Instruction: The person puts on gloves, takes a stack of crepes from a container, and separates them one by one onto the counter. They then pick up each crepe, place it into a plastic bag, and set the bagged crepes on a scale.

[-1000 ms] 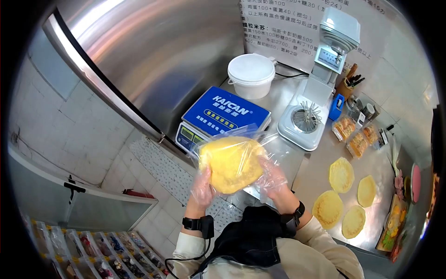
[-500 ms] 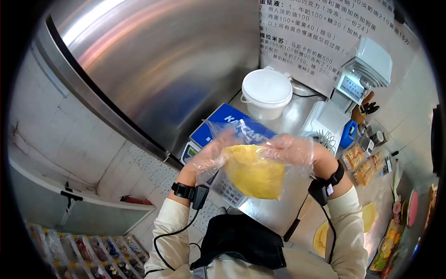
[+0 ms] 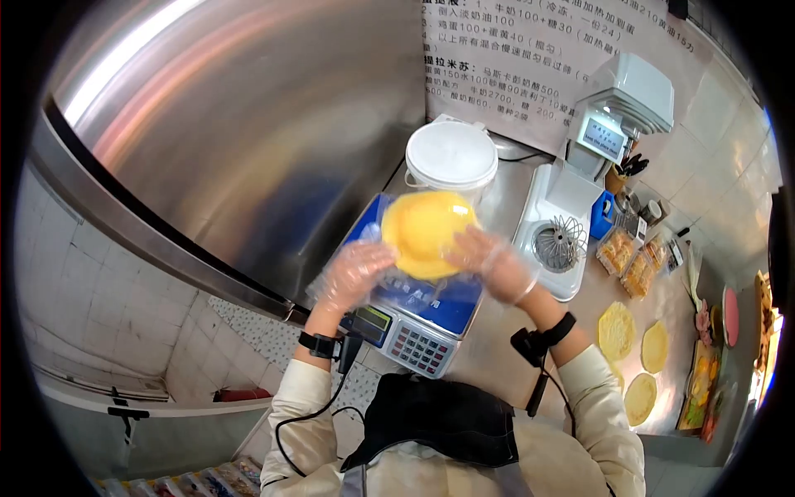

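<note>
Both my hands wear loose clear plastic gloves. Between them is a smooth, glossy yellow crepe parcel [image 3: 426,236], rounded with a bulge in the middle. My left hand [image 3: 356,272] grips its left edge with bent fingers, and my right hand [image 3: 494,258] has its fingertips on the lower right side. The parcel is held over the blue platform of a digital scale [image 3: 420,348]. Crumpled clear plastic film [image 3: 406,291] shows beneath the parcel on the blue surface.
A lidded white bucket [image 3: 451,155] stands behind the scale. To the right is a stand mixer [image 3: 613,108] with a wire whisk [image 3: 560,246] on its base. Several yellow crepes [image 3: 617,330] and packaged pastries [image 3: 638,273] lie further right. A steel wall [image 3: 248,149] rises at left.
My hands and the parcel have moved up and away from my body, over the scale. The parcel now shows a smooth round face instead of hanging under film. The camera view has shifted.
</note>
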{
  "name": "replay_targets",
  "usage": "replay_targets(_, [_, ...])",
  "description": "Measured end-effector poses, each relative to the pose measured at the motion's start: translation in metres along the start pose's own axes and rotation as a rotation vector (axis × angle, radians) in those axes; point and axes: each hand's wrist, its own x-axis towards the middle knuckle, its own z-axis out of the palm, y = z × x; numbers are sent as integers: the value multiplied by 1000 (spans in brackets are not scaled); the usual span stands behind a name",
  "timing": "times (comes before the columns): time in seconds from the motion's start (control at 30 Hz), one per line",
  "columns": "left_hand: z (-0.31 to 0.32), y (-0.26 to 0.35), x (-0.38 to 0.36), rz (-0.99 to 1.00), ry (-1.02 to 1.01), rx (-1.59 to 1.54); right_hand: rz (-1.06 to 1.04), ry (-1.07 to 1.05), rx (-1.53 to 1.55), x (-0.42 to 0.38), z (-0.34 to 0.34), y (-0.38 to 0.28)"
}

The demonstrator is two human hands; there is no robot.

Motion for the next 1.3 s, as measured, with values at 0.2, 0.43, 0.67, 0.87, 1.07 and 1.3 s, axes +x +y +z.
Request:
replay_targets(0.2, [20,34,-65,-152,-320,-30,151,-160,143,-71,44,-32])
replay_targets(0.43, [27,35,-81,-308,-336,-178,253,18,370,-89,51,-36])
replay_targets(0.67, [50,20,-91,-600,52,-306,638,111,562,-77,54,-52])
replay_targets(0.87, [61,32,-81,-558,112,98,1040,324,356,-64,61,-79])
replay_targets(1.07, [60,35,-77,-509,84,265,892,233,316,-67,55,-76])
replay_targets(1.3, [60,33,-75,-522,-8,332,912,231,327,-66,57,-76])
